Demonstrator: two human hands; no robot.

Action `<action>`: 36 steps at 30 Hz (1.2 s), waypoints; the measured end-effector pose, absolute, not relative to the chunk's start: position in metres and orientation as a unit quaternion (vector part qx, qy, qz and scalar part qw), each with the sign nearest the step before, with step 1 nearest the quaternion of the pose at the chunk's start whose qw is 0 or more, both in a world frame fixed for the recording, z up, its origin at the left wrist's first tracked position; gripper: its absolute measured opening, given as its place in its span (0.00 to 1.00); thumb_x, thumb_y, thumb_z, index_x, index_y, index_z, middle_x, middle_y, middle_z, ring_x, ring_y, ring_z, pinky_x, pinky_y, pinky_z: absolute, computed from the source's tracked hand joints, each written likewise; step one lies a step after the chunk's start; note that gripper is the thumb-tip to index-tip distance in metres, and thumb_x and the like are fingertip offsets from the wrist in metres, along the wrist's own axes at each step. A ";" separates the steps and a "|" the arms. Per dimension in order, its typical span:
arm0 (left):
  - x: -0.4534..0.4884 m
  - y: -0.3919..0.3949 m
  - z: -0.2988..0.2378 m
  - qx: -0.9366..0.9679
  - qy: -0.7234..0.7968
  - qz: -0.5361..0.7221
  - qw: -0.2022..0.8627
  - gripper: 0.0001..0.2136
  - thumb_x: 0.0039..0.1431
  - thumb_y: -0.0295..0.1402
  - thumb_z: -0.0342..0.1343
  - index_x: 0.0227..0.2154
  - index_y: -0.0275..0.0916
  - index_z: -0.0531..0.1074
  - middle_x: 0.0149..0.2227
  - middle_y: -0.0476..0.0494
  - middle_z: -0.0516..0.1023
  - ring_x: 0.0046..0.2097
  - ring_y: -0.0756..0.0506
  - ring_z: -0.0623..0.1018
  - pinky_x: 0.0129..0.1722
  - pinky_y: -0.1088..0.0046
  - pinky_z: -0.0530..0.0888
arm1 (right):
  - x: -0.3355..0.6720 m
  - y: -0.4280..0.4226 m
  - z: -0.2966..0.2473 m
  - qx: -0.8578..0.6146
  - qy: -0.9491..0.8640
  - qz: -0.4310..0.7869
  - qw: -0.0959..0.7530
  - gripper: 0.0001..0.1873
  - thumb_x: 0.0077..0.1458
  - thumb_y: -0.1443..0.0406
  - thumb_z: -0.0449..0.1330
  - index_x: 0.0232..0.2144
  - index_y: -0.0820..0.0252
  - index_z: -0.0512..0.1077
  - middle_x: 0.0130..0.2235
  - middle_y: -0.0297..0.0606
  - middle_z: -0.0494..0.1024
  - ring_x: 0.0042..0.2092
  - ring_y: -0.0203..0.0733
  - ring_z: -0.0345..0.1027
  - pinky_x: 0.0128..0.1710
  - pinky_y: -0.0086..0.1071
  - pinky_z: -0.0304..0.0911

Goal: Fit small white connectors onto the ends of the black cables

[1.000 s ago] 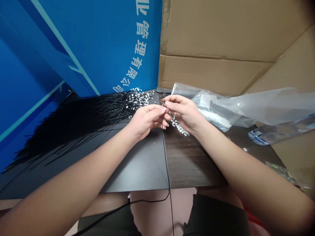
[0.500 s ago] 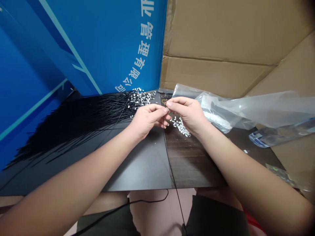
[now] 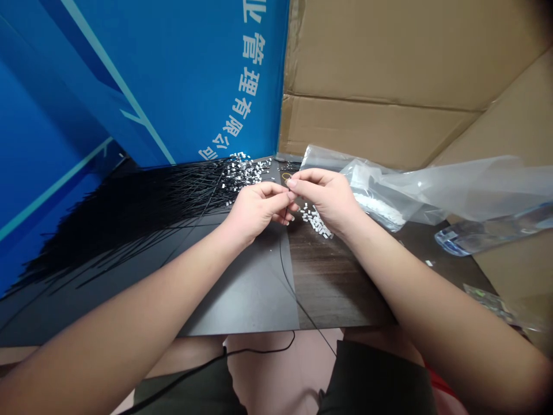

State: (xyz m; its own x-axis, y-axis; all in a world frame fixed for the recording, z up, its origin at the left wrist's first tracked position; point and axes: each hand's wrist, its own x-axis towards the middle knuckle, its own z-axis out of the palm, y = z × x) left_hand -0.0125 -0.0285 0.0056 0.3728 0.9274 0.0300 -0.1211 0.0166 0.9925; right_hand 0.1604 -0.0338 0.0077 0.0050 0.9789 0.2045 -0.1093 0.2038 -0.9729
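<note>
My left hand [image 3: 253, 210] is closed in a pinch on a thin black wire [image 3: 298, 300], near its upper end. From there the wire hangs down over the table's front edge. The thumb and forefinger of my right hand [image 3: 326, 193] pinch at the tip of that wire, right against my left fingertips. Whether a small white piece is also between the fingers is hidden. Just below my right hand lies a small heap of white pieces [image 3: 317, 222]. To the left spreads a large bundle of black wires [image 3: 129, 213], many with white pieces on their ends [image 3: 246, 170].
Clear plastic bags [image 3: 375, 199] lie right of my right hand, one with white contents. A flattened plastic wrapper [image 3: 458, 241] and a small bag [image 3: 488, 302] sit farther right. A blue panel [image 3: 194, 75] and cardboard [image 3: 380, 57] stand behind the table [image 3: 254, 288].
The hanging wire has bowed left beneath my hands, and its lower part has swung right. The fingertips have drawn slightly closer together. The view has shifted a little.
</note>
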 end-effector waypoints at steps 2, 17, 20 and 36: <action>-0.013 -0.029 0.006 0.560 0.365 0.429 0.608 0.12 0.56 0.39 0.72 0.32 0.36 0.78 0.31 0.45 0.84 0.27 0.51 0.80 0.30 0.73 0.78 | 0.159 -0.035 0.009 -0.410 -0.523 0.485 0.568 0.11 0.49 0.60 0.77 0.31 0.60 0.81 0.29 0.33 0.81 0.28 0.35 0.73 0.31 0.34 0.72; -0.011 -0.028 0.001 0.585 0.355 0.343 0.644 0.15 0.59 0.44 0.70 0.35 0.36 0.79 0.35 0.39 0.86 0.30 0.47 0.82 0.30 0.70 0.78 | 0.174 -0.023 0.008 -0.418 -0.479 0.506 0.583 0.09 0.46 0.62 0.77 0.28 0.59 0.83 0.30 0.33 0.79 0.31 0.33 0.66 0.32 0.31 0.63; -0.014 -0.021 -0.003 0.629 0.389 0.366 0.565 0.17 0.65 0.48 0.63 0.36 0.38 0.79 0.35 0.40 0.85 0.28 0.49 0.78 0.28 0.72 0.72 | 0.180 -0.025 0.018 -0.392 -0.497 0.518 0.576 0.08 0.45 0.62 0.77 0.26 0.58 0.82 0.28 0.33 0.77 0.31 0.34 0.66 0.33 0.32 0.64; 0.021 0.013 -0.003 0.795 0.517 0.145 0.284 0.06 0.63 0.37 0.61 0.33 0.40 0.76 0.36 0.44 0.83 0.38 0.42 0.79 0.42 0.65 0.71 | 0.192 -0.014 0.015 -0.318 -0.500 0.556 0.582 0.12 0.42 0.59 0.78 0.26 0.57 0.81 0.27 0.32 0.75 0.31 0.34 0.64 0.34 0.32 0.63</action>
